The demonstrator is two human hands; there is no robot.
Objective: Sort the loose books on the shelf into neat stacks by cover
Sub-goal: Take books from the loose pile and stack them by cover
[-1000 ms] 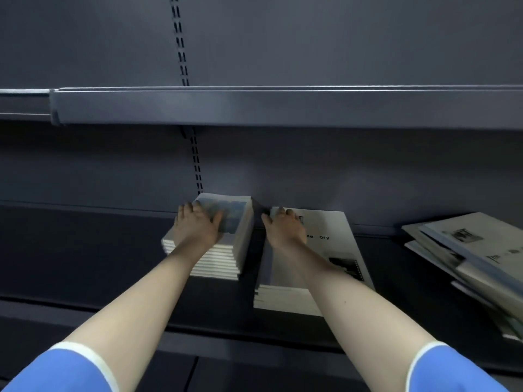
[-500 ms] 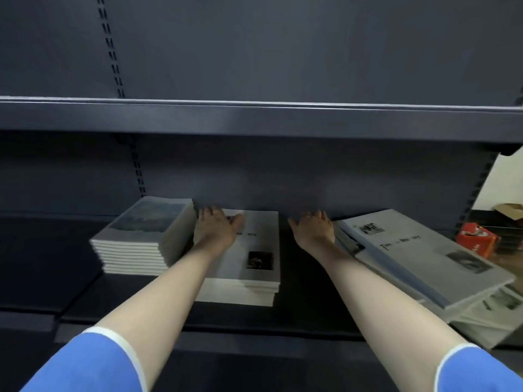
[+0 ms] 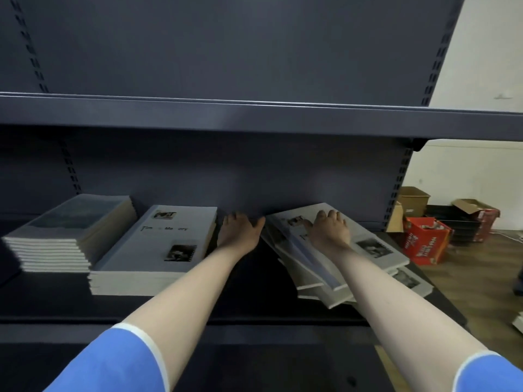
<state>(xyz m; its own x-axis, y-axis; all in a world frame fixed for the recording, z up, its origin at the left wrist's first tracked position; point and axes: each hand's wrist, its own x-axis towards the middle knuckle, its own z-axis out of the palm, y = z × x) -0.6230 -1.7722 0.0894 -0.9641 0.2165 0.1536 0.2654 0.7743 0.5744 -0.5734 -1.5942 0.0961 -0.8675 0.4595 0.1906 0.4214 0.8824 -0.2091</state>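
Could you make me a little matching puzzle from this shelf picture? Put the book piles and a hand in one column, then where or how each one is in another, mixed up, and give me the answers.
Column one:
1. blue-cover stack
2. white-cover stack
3. messy pile
4. left hand

Column two:
A. on the bare shelf, between two lots of books
B. far left, squared up
C. right end, books fanned out and askew, right hand on top
D. middle, neat, photo on its cover

Pairs: 1-B, 2-D, 3-C, 4-A
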